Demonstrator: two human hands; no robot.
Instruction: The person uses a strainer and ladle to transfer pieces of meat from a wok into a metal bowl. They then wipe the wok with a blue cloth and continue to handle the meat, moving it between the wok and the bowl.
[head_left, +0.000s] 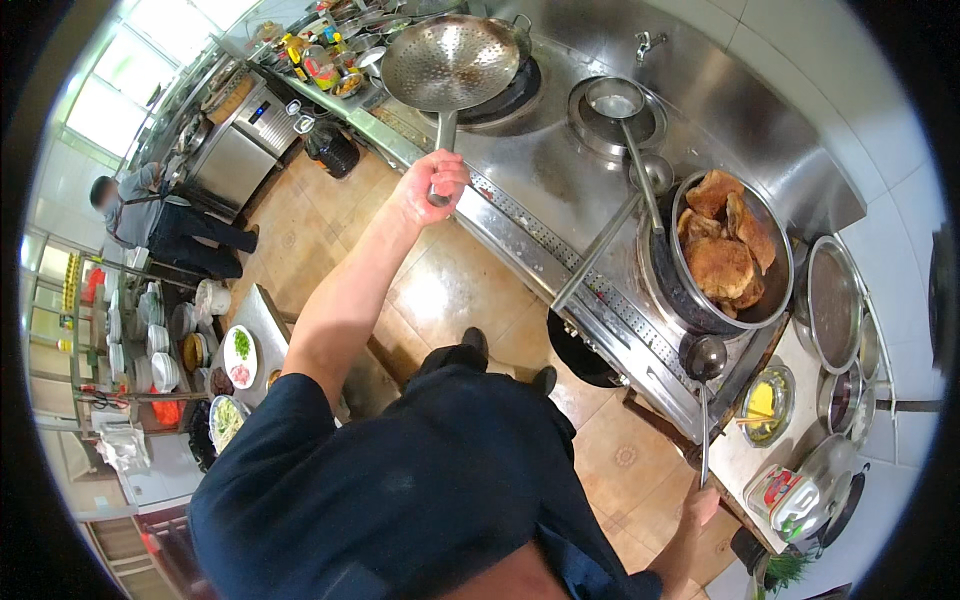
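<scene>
My left hand [433, 186] is closed around the handle of a large metal perforated strainer [450, 66], whose bowl is held over the far part of the stove. Down at the right, my right hand [702, 506] grips the end of a long-handled ladle [703, 357]. The ladle's bowl is beside the near side of a deep metal pot [785, 292]. Large browned pieces of food [722, 264], which look fried, fill the pot. A second ladle [615, 98] lies on the steel stove top [560, 150], its long handle reaching to the pot.
A glass bowl of yellow liquid [768, 405] and stacked metal basins [836, 300] stand on the right counter. At the left, a white plate [240, 350] holds chopped green and pink food. A person [165, 215] works farther off, near a black jug [330, 148] on the floor.
</scene>
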